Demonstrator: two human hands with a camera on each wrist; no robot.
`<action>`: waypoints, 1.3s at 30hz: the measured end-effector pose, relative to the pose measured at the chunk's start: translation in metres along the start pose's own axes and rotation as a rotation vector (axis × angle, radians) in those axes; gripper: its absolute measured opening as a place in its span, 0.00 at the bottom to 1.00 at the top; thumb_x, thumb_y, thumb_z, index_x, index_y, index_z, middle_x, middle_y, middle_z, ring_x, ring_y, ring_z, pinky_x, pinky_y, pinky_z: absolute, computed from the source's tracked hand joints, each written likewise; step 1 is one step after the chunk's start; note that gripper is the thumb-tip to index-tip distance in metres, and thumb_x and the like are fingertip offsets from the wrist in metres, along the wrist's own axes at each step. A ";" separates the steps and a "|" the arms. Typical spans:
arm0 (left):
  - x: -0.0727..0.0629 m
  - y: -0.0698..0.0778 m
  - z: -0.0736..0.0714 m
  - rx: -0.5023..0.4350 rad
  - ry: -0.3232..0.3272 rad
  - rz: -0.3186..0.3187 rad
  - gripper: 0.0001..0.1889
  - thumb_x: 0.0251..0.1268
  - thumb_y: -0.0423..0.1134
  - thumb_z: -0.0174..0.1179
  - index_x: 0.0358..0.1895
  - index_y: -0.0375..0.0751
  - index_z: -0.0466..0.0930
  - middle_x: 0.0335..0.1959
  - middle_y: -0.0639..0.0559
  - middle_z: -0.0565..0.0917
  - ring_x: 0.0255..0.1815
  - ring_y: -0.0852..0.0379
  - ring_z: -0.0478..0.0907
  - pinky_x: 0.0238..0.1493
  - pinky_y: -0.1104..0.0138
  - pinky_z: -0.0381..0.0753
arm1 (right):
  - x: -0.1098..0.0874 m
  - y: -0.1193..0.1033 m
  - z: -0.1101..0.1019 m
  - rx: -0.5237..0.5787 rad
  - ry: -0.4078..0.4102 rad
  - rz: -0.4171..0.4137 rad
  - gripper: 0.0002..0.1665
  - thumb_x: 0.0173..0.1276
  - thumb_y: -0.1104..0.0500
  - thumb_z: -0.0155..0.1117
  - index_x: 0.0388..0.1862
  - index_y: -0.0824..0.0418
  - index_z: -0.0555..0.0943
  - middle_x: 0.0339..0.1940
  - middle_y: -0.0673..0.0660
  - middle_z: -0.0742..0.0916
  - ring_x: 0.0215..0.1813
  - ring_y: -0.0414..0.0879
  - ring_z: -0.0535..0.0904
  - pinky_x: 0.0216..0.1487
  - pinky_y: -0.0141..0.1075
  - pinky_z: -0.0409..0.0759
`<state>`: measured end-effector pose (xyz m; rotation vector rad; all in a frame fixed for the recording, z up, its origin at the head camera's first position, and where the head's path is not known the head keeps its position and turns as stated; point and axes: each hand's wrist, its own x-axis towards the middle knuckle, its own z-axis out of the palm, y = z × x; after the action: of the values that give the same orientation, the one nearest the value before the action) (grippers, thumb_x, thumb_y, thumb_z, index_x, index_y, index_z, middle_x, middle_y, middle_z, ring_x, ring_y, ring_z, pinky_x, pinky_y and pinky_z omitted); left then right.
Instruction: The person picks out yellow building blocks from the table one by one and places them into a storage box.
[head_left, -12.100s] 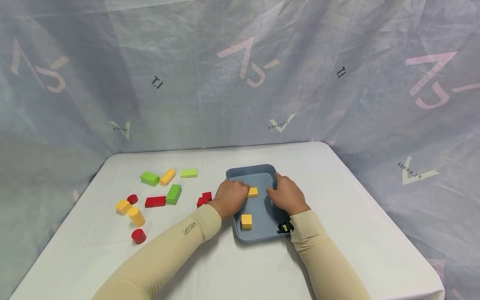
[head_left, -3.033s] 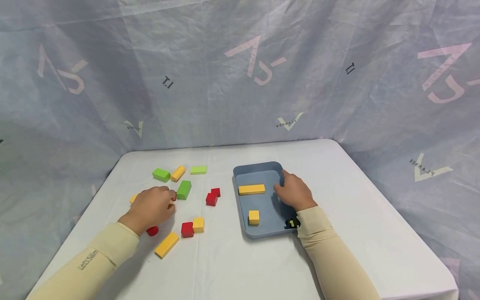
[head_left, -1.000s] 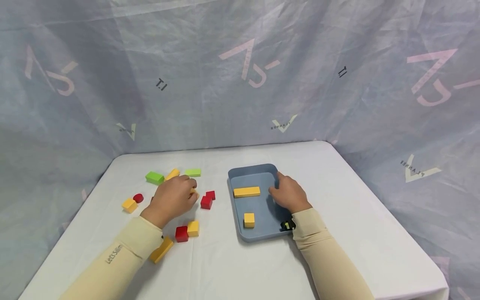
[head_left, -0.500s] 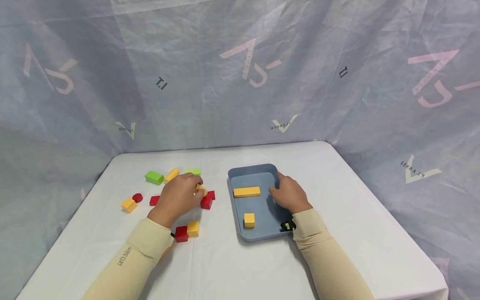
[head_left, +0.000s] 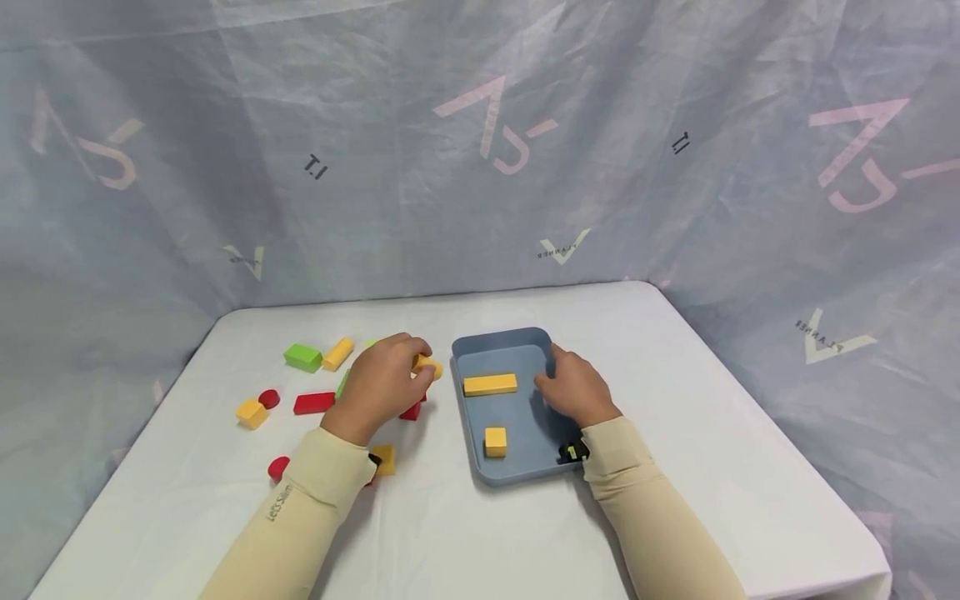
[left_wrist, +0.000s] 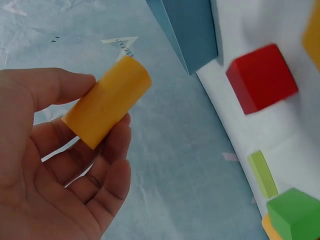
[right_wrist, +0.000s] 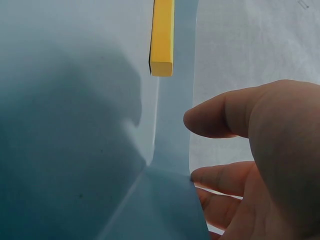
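My left hand point(head_left: 378, 383) holds a yellow cylinder block point(left_wrist: 107, 100) between thumb and fingers, just left of the blue-grey tray point(head_left: 525, 417). In the left wrist view the cylinder lies tilted across the fingertips. My right hand point(head_left: 577, 390) is at the tray's right rim. Its thumb reaches over the inner side, while the other fingers lie along the outer wall. Inside the tray are a long yellow block point(head_left: 490, 384) against the left wall and a yellow cube point(head_left: 495, 442) nearer the front. A red block point(head_left: 411, 412) is partly hidden below my left hand.
Left of the tray lie a green block point(head_left: 303, 357), a yellow block point(head_left: 338, 353), a flat red block point(head_left: 314, 403), a red disc point(head_left: 269, 398), a yellow block point(head_left: 252, 413) and a red cylinder point(head_left: 278, 468). A yellow cube point(head_left: 385, 460) shows beside my left wrist.
My left hand has picked up the yellow cylinder from the left group and carried it right, towards the tray. Earlier it placed the long yellow block inside. My right hand has stayed at the rim.
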<state>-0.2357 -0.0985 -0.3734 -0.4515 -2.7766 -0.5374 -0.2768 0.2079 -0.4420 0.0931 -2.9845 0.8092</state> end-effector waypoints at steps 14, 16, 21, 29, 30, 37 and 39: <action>0.011 0.010 0.008 -0.060 0.012 0.053 0.11 0.67 0.44 0.67 0.47 0.44 0.88 0.39 0.53 0.84 0.35 0.56 0.79 0.41 0.61 0.83 | 0.002 -0.001 0.000 -0.004 0.012 -0.008 0.44 0.72 0.48 0.61 0.81 0.66 0.63 0.73 0.66 0.78 0.50 0.54 0.84 0.53 0.50 0.81; 0.012 0.012 0.009 -0.071 0.018 0.055 0.11 0.67 0.44 0.67 0.47 0.44 0.88 0.39 0.53 0.84 0.36 0.56 0.79 0.41 0.61 0.84 | 0.002 -0.002 0.000 -0.007 0.011 -0.003 0.44 0.72 0.48 0.61 0.81 0.65 0.63 0.74 0.66 0.77 0.58 0.55 0.83 0.57 0.52 0.81; 0.015 0.018 0.012 -0.107 0.034 0.066 0.10 0.67 0.43 0.67 0.46 0.45 0.88 0.38 0.54 0.84 0.35 0.56 0.79 0.40 0.62 0.83 | 0.003 -0.002 0.001 -0.002 0.007 0.005 0.44 0.72 0.48 0.60 0.81 0.65 0.62 0.74 0.66 0.77 0.67 0.58 0.80 0.63 0.55 0.79; 0.016 0.021 0.019 -0.167 0.053 0.088 0.08 0.66 0.41 0.67 0.44 0.45 0.88 0.39 0.54 0.85 0.33 0.57 0.77 0.38 0.64 0.81 | 0.003 -0.001 0.001 -0.005 0.006 0.003 0.43 0.73 0.48 0.60 0.81 0.66 0.62 0.74 0.66 0.76 0.69 0.61 0.78 0.65 0.57 0.78; 0.016 0.021 0.020 -0.174 0.053 0.088 0.08 0.66 0.41 0.68 0.44 0.44 0.88 0.39 0.54 0.85 0.33 0.58 0.77 0.38 0.64 0.80 | 0.003 -0.001 0.001 -0.006 0.004 0.005 0.43 0.73 0.48 0.60 0.81 0.66 0.62 0.75 0.66 0.76 0.69 0.61 0.78 0.65 0.56 0.78; 0.016 0.028 0.030 -0.184 0.058 0.125 0.07 0.63 0.40 0.71 0.42 0.44 0.88 0.37 0.55 0.85 0.32 0.59 0.77 0.37 0.66 0.80 | 0.002 -0.001 0.000 -0.002 0.001 0.002 0.44 0.72 0.48 0.60 0.81 0.66 0.62 0.74 0.66 0.76 0.69 0.61 0.78 0.65 0.56 0.78; 0.015 0.030 0.032 -0.178 0.056 0.127 0.07 0.62 0.39 0.71 0.42 0.45 0.88 0.38 0.55 0.85 0.33 0.60 0.78 0.37 0.65 0.81 | 0.002 -0.002 0.000 -0.005 0.005 0.004 0.44 0.72 0.48 0.60 0.81 0.66 0.62 0.74 0.66 0.77 0.70 0.61 0.78 0.65 0.56 0.78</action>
<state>-0.2458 -0.0559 -0.3878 -0.6363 -2.6359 -0.7579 -0.2784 0.2064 -0.4409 0.0856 -2.9834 0.8005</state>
